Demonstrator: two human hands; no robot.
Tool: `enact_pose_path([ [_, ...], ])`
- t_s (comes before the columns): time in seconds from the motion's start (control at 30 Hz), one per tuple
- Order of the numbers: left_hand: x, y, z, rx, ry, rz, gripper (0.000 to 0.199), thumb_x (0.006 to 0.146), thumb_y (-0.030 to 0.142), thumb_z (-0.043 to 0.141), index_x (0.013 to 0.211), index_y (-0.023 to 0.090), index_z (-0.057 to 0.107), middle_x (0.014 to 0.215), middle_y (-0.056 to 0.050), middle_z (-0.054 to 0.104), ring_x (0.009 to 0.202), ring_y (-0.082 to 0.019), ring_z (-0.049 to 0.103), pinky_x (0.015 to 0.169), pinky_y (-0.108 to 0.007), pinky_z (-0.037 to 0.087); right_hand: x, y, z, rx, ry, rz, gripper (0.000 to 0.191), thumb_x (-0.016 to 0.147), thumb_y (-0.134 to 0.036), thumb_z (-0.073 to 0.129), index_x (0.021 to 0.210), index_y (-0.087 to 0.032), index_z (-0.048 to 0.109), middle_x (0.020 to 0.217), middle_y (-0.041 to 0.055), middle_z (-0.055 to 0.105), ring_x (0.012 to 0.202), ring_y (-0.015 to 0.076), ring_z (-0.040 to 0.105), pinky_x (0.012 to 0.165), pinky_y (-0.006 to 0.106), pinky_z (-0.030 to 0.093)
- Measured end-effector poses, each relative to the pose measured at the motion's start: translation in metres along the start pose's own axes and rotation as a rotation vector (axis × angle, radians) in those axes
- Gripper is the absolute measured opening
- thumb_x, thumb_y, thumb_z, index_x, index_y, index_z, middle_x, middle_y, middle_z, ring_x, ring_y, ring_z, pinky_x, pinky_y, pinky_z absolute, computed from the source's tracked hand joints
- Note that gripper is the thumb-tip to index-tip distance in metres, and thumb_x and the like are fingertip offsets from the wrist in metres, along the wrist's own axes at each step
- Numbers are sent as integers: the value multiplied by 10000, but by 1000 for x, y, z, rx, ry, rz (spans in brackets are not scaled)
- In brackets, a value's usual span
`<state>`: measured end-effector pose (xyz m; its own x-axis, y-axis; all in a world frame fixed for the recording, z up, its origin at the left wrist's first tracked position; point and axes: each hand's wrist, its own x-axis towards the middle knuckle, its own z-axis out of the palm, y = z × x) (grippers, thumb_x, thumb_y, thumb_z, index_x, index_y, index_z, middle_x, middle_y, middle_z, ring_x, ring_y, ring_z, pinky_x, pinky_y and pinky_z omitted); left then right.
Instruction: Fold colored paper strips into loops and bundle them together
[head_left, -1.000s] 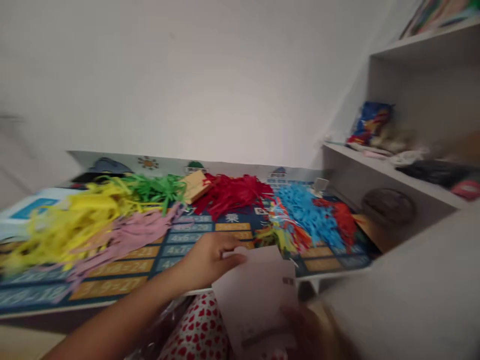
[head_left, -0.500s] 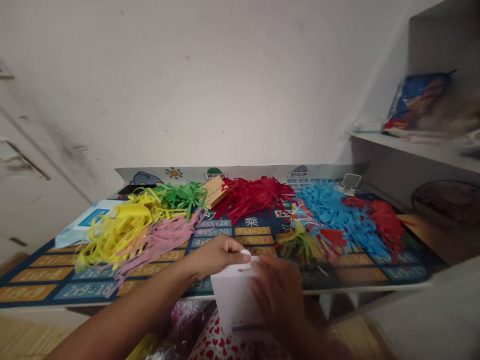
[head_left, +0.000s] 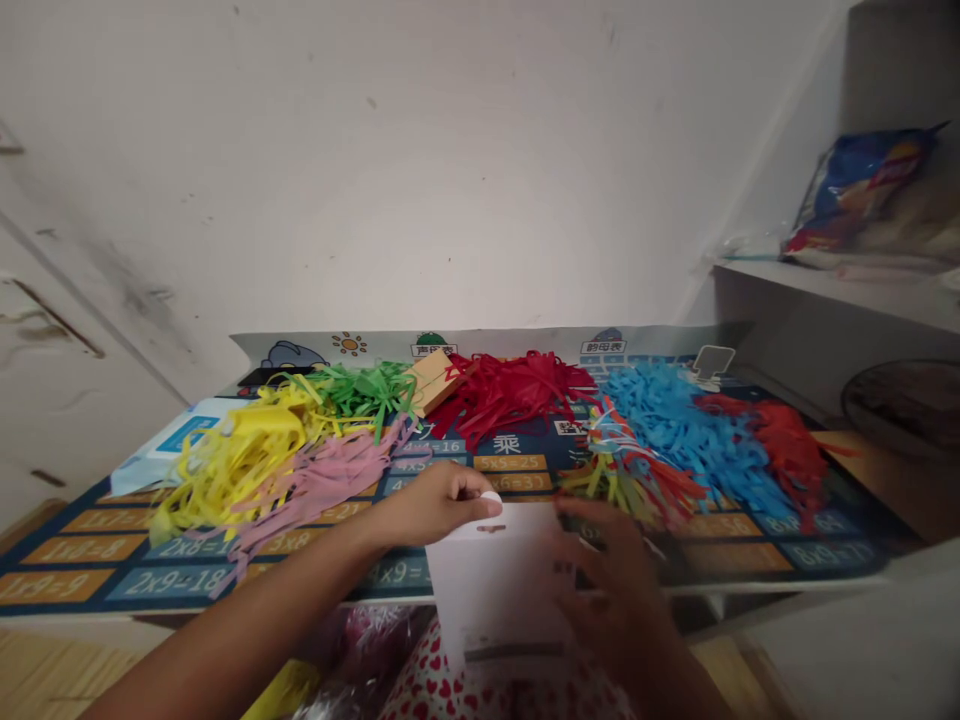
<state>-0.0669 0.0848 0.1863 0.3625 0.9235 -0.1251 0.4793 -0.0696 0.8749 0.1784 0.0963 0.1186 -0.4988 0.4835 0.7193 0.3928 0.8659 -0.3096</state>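
My left hand pinches the top left corner of a white card-like packet at the table's front edge. The packet has a small hanging slot near its top and faint print low down. At its right side is my right hand, blurred, with fingers spread; whether they touch the packet is unclear. Behind the hands lie shredded paper strips: yellow, pink, green, dark red, blue and red, plus a mixed-colour bunch.
A tan box stands between the green and dark red strips. The mat shows multiplication sums. At left is a light blue packet. A shelf on the right holds a snack bag. Clear plastic lies below the table.
My right hand has moved right, away from the packet's top, and its fingers have spread. More of the packet's face shows. The view has shifted slightly.
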Motion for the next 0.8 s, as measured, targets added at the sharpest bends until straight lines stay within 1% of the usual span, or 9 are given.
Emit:
enact_pose_path([
  [0.03, 0, -1, 2, 80, 38, 36, 398, 889, 483, 526, 811, 120, 669, 640, 11, 579, 540, -99, 465, 495, -197, 326, -1, 4, 1, 28, -6, 42, 309, 886, -371, 579, 1137, -202, 638, 1226, 122, 615, 1139, 257, 582, 905, 415, 523],
  [0.1, -1, -5, 9, 353, 241, 162, 317, 905, 416, 542, 954, 131, 672, 749, -27, 653, 617, -132, 542, 546, -218, 383, -1, 10, 8, 104, -31, 129, 344, 883, -303, 565, 1215, -211, 565, 1193, 105, 622, 1085, 233, 612, 856, 359, 543],
  [0.17, -3, -12, 19, 725, 494, 378, 240, 928, 328, 532, 1035, 147, 650, 863, -64, 686, 707, -163, 582, 622, -258, 419, -1, 10, 17, 182, -46, 194, 272, 897, -235, 520, 1166, -227, 562, 1069, 65, 658, 963, 193, 651, 783, 294, 553],
  [0.23, -6, -21, 28, 1021, 600, 591, 187, 953, 232, 481, 1011, 158, 642, 897, -74, 692, 746, -183, 588, 678, -300, 425, 0, 8, 24, 220, -25, 223, 212, 900, -216, 514, 1103, -232, 578, 1017, 51, 661, 927, 186, 652, 779, 280, 543],
  [0.3, -9, -28, 36, 1115, 593, 659, 182, 959, 188, 455, 956, 156, 635, 846, -64, 688, 752, -196, 587, 706, -323, 429, 1, 5, 26, 244, 3, 217, 184, 903, -211, 521, 1074, -232, 587, 997, 46, 661, 921, 184, 647, 795, 275, 530],
  [0.43, -16, -26, 44, 901, 507, 457, 165, 959, 249, 472, 946, 152, 605, 910, -79, 676, 866, -215, 602, 785, -335, 449, 3, 2, 21, 272, 46, 203, 163, 922, -192, 501, 1048, -231, 597, 955, 41, 658, 886, 174, 642, 771, 262, 513],
  [0.53, -20, -14, 43, 745, 402, 301, 146, 932, 288, 517, 921, 171, 604, 881, -55, 667, 835, -204, 606, 751, -310, 447, 2, 0, 20, 283, 61, 196, 170, 930, -178, 489, 1043, -235, 602, 929, 33, 652, 853, 166, 635, 741, 253, 503],
  [0.67, -21, 2, 38, 600, 268, 226, 174, 923, 249, 505, 841, 198, 650, 856, -26, 680, 813, -171, 612, 739, -264, 426, 1, -1, 21, 298, 87, 166, 153, 928, -164, 495, 1001, -235, 609, 878, 21, 640, 800, 156, 620, 697, 242, 488],
  [0.8, -18, 7, 34, 388, 150, 123, 191, 898, 204, 510, 847, 206, 695, 865, 3, 708, 823, -139, 624, 747, -214, 420, -1, -4, 22, 313, 75, 150, 134, 930, -180, 495, 911, -227, 618, 806, 15, 611, 744, 155, 593, 643, 245, 470],
])
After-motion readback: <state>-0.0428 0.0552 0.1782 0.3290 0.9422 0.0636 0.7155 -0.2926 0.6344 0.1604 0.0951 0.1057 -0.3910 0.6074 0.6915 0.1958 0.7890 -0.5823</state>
